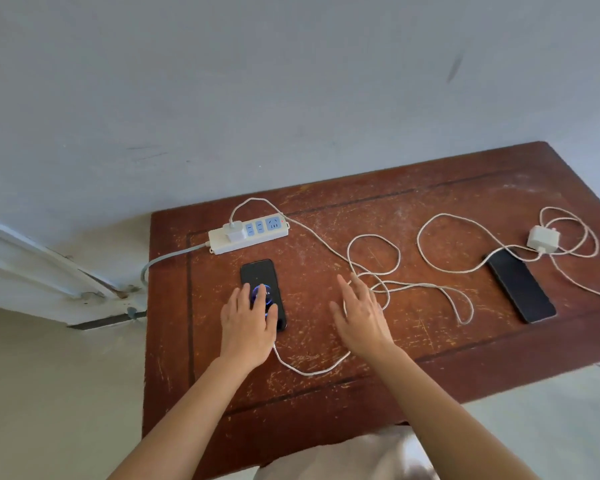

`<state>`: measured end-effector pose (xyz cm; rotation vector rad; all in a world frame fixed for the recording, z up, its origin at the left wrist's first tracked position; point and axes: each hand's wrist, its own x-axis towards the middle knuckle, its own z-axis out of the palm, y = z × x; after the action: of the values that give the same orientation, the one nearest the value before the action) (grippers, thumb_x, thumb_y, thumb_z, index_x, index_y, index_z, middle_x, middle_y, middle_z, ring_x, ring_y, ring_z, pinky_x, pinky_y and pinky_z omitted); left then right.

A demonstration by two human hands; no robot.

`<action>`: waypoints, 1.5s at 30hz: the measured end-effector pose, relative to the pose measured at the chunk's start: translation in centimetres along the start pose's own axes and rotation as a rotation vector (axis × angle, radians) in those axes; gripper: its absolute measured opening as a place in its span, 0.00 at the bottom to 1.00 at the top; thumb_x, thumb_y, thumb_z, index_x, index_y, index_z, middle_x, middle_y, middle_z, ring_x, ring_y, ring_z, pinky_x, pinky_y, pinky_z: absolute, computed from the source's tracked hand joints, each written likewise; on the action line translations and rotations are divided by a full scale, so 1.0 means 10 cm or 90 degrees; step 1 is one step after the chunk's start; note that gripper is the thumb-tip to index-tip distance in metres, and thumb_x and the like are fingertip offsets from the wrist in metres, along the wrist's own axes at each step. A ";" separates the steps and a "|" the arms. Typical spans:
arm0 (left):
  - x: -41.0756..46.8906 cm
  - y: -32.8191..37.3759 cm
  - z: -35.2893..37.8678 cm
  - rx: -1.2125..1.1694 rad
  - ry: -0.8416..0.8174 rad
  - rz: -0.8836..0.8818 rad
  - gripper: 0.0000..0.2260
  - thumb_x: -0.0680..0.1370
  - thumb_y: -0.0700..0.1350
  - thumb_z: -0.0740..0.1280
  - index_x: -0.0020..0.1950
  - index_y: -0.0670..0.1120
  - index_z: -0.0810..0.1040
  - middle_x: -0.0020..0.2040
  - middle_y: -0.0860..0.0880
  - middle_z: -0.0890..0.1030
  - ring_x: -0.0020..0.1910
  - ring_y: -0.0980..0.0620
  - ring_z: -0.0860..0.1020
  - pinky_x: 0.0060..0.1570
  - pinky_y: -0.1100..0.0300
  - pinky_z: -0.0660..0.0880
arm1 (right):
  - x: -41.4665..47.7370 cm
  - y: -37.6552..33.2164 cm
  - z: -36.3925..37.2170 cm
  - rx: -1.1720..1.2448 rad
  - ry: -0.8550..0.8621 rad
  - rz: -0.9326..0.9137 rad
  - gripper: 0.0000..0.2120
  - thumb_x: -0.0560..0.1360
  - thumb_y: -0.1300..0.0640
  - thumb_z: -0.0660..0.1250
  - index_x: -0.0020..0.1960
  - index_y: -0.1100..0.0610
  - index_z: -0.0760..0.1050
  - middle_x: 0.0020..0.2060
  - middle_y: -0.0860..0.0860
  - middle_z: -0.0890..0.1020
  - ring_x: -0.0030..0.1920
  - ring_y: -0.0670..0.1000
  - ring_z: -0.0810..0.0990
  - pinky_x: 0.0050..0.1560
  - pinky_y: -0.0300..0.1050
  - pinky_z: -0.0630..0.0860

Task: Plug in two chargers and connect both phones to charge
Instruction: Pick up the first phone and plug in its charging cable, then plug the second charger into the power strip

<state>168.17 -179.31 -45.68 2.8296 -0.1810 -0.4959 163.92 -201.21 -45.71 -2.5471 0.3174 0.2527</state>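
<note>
A white power strip (pixel 274 230) lies at the table's back left with one white charger (pixel 234 231) plugged into it. Its braided cable (pixel 326 249) loops across the table and runs into the near end of a black phone (pixel 258 273), whose screen shows a blue ring. My left hand (pixel 248 323) rests flat on that phone's lower half, fingers spread. My right hand (pixel 361 315) hovers open over the cable loops in the middle. A second white charger (pixel 542 238) lies unplugged at the far right beside a dark-screened second phone (pixel 520 285), with its own cable (pixel 440 244) coiled around.
The worn brown wooden table (pixel 413 341) stands against a pale wall. The strip's grey lead (pixel 163 258) drops off the left edge toward the floor. Two sockets on the strip are free. A pale cloth shows at the bottom edge.
</note>
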 end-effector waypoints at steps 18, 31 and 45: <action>0.37 2.76 0.52 0.062 -0.097 0.365 0.26 0.85 0.57 0.50 0.81 0.49 0.56 0.82 0.42 0.52 0.81 0.42 0.50 0.78 0.43 0.53 | -0.54 2.52 -1.30 0.127 0.248 0.402 0.30 0.81 0.49 0.62 0.79 0.56 0.57 0.78 0.60 0.60 0.77 0.62 0.58 0.73 0.60 0.63; 0.62 3.60 1.25 0.172 -0.198 0.133 0.26 0.85 0.57 0.47 0.82 0.55 0.48 0.83 0.46 0.45 0.81 0.42 0.44 0.77 0.39 0.51 | 0.69 3.56 -2.04 0.256 0.263 0.425 0.39 0.76 0.43 0.67 0.79 0.56 0.54 0.74 0.57 0.64 0.72 0.59 0.67 0.64 0.55 0.72; 0.65 3.67 1.22 0.169 -0.203 0.096 0.24 0.85 0.55 0.49 0.81 0.55 0.52 0.83 0.47 0.50 0.81 0.43 0.49 0.76 0.41 0.57 | 1.27 3.77 -2.16 0.216 0.272 0.430 0.34 0.72 0.41 0.71 0.69 0.59 0.66 0.62 0.58 0.73 0.61 0.60 0.75 0.55 0.54 0.74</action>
<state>167.15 -218.40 -48.61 2.9378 -0.5541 -0.9486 168.05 -246.09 -49.88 -2.0599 1.2690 -0.1032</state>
